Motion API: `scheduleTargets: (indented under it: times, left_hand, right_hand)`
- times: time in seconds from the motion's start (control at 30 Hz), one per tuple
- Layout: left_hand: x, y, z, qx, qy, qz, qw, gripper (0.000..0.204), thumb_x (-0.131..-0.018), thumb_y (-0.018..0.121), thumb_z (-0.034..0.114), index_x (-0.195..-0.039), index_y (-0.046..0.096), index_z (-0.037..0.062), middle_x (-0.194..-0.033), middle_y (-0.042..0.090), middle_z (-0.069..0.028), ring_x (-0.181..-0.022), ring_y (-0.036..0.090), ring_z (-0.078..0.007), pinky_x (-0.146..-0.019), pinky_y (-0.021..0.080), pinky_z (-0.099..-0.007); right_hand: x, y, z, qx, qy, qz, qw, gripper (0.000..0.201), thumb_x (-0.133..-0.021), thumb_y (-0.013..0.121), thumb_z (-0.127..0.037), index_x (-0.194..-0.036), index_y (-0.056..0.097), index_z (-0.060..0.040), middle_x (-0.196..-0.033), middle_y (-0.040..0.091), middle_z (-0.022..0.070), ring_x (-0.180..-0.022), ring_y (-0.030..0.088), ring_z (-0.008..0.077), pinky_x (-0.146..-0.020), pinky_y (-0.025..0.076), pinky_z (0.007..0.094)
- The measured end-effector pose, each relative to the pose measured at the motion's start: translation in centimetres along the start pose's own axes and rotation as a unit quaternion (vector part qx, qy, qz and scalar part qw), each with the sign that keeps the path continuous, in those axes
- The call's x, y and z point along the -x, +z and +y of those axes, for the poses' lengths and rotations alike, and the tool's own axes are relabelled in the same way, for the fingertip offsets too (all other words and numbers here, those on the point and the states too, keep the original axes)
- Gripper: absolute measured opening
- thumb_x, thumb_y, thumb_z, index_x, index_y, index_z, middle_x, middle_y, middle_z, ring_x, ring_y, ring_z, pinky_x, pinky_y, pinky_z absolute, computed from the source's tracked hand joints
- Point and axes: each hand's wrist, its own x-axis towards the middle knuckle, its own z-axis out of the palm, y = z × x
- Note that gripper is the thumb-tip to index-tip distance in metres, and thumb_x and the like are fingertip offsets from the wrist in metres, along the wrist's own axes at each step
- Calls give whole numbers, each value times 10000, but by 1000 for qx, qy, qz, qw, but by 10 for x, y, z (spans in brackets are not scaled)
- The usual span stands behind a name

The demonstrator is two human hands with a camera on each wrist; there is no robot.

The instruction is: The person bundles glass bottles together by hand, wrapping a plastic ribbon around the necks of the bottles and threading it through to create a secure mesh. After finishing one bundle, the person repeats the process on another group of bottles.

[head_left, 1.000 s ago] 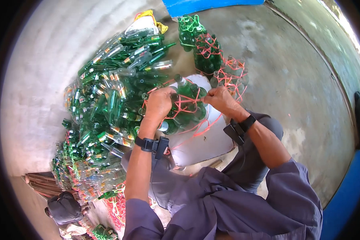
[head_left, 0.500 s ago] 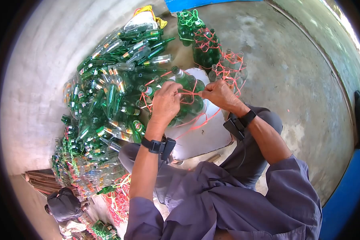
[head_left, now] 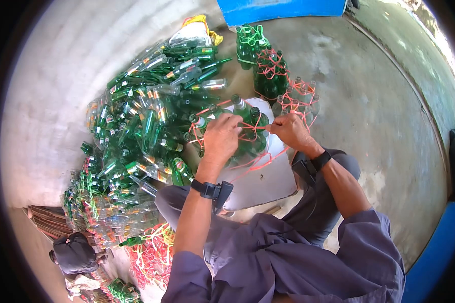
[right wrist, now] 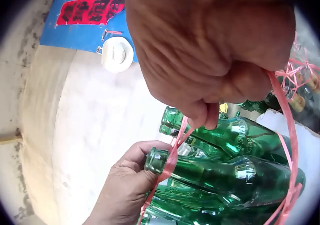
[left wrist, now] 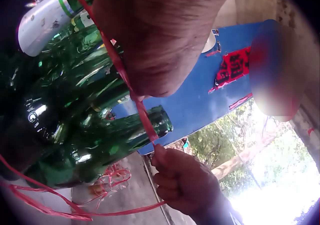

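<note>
Green glass bottles [head_left: 241, 107] stand in a tight bunch, with pink plastic strap [head_left: 252, 127] looped about their necks. My left hand [head_left: 221, 139] is over the near left side of the bunch, its thumb and fingers pinching the strap beside a bottle neck [right wrist: 157, 160]. From the right, my right hand [head_left: 291, 132] pinches the strap between thumb and fingertip. A short length runs taut between both hands, across the necks. In the left wrist view the strap [left wrist: 142, 116] passes close by a bottle mouth [left wrist: 164, 120]. Looser strap [right wrist: 286, 110] hangs from the right hand.
Under the bunch is a white padded slab [head_left: 263, 184]. Loose bottles [head_left: 136, 113] are heaped along the wall at left. Strapped bundles stand beyond: one green-tied [head_left: 250, 45], others pink-tied [head_left: 270, 76]. A pile of pink strap [head_left: 151, 257] and another person [head_left: 75, 255] are at lower left.
The left hand has moved rightward over the bottles, nearer the right hand, and the strap now runs straight between the two. The head view has shifted slightly.
</note>
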Motion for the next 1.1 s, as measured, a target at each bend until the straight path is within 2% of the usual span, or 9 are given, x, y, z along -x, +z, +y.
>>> scheduleTargets:
  times: [0.17,0.2,0.27,0.4,0.47,0.6,0.77,0.9,1.1]
  left_hand:
    - [8,-6,6,85,-2,13,996,468,-830,697,60,-1289,629,121,-1247,636,-132,-1140,596,-354,-1007,464,-444]
    - [14,-7,9,86,-5,15,996,468,-830,697,60,-1289,629,121,-1247,636,-132,-1140,596,-354,-1007,464,-444]
    - [34,-7,20,45,29,129,990,430,-818,709,70,-1242,637,57,-1255,624,-173,-1180,571,-391,-1026,454,-464]
    - [101,-4,51,15,65,153,986,357,-799,714,66,-1149,659,27,-1223,624,-172,-1101,592,-380,-963,480,-477]
    - [125,10,59,68,41,7,997,383,-782,727,67,-1153,646,13,-1197,632,-173,-1042,606,-375,-918,498,-465]
    - [138,60,42,121,-17,-66,990,388,-773,713,57,-1147,618,16,-1179,624,-187,-1009,611,-367,-835,499,-478]
    - [154,88,13,40,-26,-264,963,390,-800,683,85,-1184,640,27,-964,704,-190,-889,654,-373,-785,505,-490]
    - [164,72,14,15,-19,-300,954,294,-820,661,90,-1108,681,32,-835,701,-158,-847,653,-351,-735,511,-484]
    - [165,9,13,29,-62,-175,982,154,-832,672,75,-963,733,23,-841,699,-145,-771,672,-306,-680,532,-414]
  right_hand:
    - [4,-3,-17,7,158,-9,987,318,-849,739,-240,-722,651,38,-557,515,142,-500,447,175,-529,421,412]
    - [4,-3,-14,9,158,-12,987,318,-849,739,-240,-722,651,38,-557,515,142,-500,447,175,-529,421,412]
    - [5,-1,-5,8,112,-12,994,306,-849,741,-264,-754,694,23,-558,528,113,-518,453,146,-534,425,395]
    - [4,-2,-8,-18,135,-26,990,288,-851,740,-266,-784,720,13,-561,545,83,-535,459,120,-531,425,366]
    - [3,-3,-12,-45,153,-32,987,292,-855,741,-257,-792,719,28,-562,545,70,-553,459,100,-531,424,342]
    - [2,-7,-16,-66,155,-46,985,293,-858,738,-237,-790,711,47,-561,523,53,-563,447,93,-528,414,334]
    - [2,-4,-7,-78,159,-34,984,284,-858,725,-219,-783,710,55,-567,480,29,-569,426,92,-512,382,333]
    - [-1,-2,-8,-88,187,-43,977,293,-856,725,-231,-786,714,54,-563,490,27,-559,424,93,-503,370,339]
    - [-2,-6,-16,-60,185,-50,980,301,-865,730,-252,-782,729,38,-539,483,16,-521,410,87,-475,342,331]
